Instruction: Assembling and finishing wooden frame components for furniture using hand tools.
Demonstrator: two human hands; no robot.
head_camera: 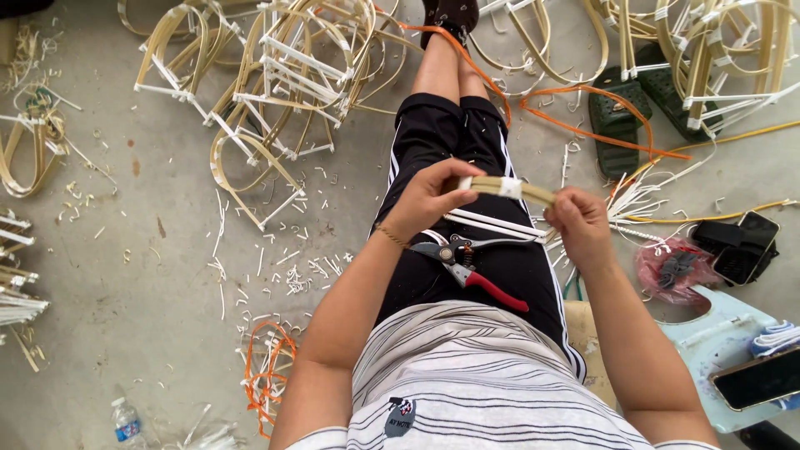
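left hand grips one end of the bamboo strip | right hand pinches the other | pruning shears lie on lap below

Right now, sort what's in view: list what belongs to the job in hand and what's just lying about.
In use: left hand, right hand, taped bamboo strip, pruning shears on the lap, white strips.

Lying about: green sandals, water bottle, phone, orange strapping.

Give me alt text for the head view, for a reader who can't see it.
Seated above a concrete floor, a person holds a curved bamboo strip bound with white tape between left hand and right hand. Red-handled pruning shears lie on the lap. Bent bamboo frames, offcuts and green sandals surround the legs.
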